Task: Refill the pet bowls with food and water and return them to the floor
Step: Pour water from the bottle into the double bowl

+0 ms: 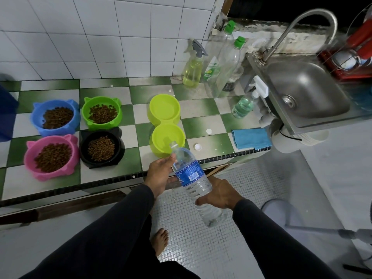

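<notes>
You held the water bottle [193, 178] tilted over the edge of the worktop [112, 174], its open neck pointing at the near cup of the lime double bowl [167, 125]. Your left hand [161, 174] was curled around the bottle's upper part beside the blue label, thumb lying near the shoulder. Your right hand [219, 195] gripped the lower body from the side, fingers wrapped around the ribbed plastic. The bottle's base hung out past the worktop, above the floor [251, 178].

The far cup of the double bowl looked to hold clear water; whether the near cup held any I cannot tell. The white cap [197, 147] lay on the worktop just beside the near cup. To the left sat four bowls filled with brown kibble: the blue bowl [55, 116] and green bowl [102, 112] at the back, the pink bowl [52, 157] and black bowl [101, 149] in front, close together.

A folded blue cloth [251, 138] lay near the sink [306, 91]. Spray bottles [192, 69] and tall clear bottles [225, 55] with green caps stood against the tiled wall [100, 37].
</notes>
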Available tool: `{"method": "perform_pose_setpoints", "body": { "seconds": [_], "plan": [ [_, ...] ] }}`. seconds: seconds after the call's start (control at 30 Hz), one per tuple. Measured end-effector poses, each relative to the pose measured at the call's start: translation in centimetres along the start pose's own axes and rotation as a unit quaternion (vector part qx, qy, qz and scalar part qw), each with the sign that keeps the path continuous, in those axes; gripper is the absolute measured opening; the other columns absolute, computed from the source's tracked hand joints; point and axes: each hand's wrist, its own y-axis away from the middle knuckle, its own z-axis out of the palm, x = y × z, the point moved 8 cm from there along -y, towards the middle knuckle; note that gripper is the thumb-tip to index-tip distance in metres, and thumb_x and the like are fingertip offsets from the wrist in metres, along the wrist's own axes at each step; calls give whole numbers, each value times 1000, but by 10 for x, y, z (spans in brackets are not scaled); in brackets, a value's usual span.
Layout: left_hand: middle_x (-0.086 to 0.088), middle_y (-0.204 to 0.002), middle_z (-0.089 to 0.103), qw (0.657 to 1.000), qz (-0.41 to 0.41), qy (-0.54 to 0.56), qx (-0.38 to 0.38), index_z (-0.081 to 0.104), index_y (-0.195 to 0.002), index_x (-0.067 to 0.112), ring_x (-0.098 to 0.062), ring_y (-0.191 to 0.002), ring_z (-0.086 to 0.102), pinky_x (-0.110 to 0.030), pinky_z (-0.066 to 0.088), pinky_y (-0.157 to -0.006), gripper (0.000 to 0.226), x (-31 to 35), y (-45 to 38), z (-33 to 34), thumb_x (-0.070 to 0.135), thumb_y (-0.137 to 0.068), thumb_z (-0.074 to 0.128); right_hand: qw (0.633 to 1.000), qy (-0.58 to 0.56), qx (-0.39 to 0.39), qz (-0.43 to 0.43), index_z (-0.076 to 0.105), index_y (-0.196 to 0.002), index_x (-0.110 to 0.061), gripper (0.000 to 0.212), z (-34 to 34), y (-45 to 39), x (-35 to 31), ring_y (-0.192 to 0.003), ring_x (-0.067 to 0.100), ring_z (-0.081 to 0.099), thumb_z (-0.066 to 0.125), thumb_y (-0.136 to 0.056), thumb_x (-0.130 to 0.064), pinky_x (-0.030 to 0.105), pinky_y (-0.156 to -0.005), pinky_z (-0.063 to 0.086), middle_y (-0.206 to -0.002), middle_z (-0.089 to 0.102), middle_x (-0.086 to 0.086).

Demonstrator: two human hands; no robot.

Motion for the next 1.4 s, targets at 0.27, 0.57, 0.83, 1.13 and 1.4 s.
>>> {"method": "perform_pose_setpoints", "body": {
  "seconds": [0.27,0.57,0.83,1.13,1.4],
  "plan": [
    [-1,-114,77,1000,6,-31,-3,79,-104,25,-29,-116,68,-58,55,-97,35,-2,0,0,55,-90,70,1000,-1,-1,4,59,-120,-32,72,1,2,0,-97,9,65,85,-59,-60,36,-95,52,-109,69,-10],
    [-4,-111,78,1000,3,-5,-3,74,-114,15,-26,-107,73,-51,62,-87,34,3,7,4,43,-96,66,1000,6,6,0,59,-119,-31,68,0,5,-5,-98,11,65,86,-61,-55,34,-94,52,-111,69,-9],
    [-8,-121,73,1000,22,3,3,70,-120,8,-27,-111,71,-52,62,-85,43,18,13,5,39,-91,73,999,24,24,-38,61,-117,-27,57,-6,12,-21,-103,15,63,86,-69,-46,33,-96,50,-115,68,-4],
    [-6,-112,76,998,59,11,0,70,-116,8,-25,-103,73,-41,64,-74,30,55,17,9,30,-95,69,998,-3,48,-45,60,-117,-26,65,-24,5,-33,-99,4,65,91,-63,-42,21,-91,51,-111,68,-11],
    [-4,-116,74,997,70,10,-10,69,-119,9,-20,-108,71,-36,63,-73,32,92,0,14,29,-95,69,998,-25,50,-32,57,-126,-26,72,-48,-14,-51,-99,6,63,91,-65,-41,8,-74,40,-110,65,-14]
  ]
}}
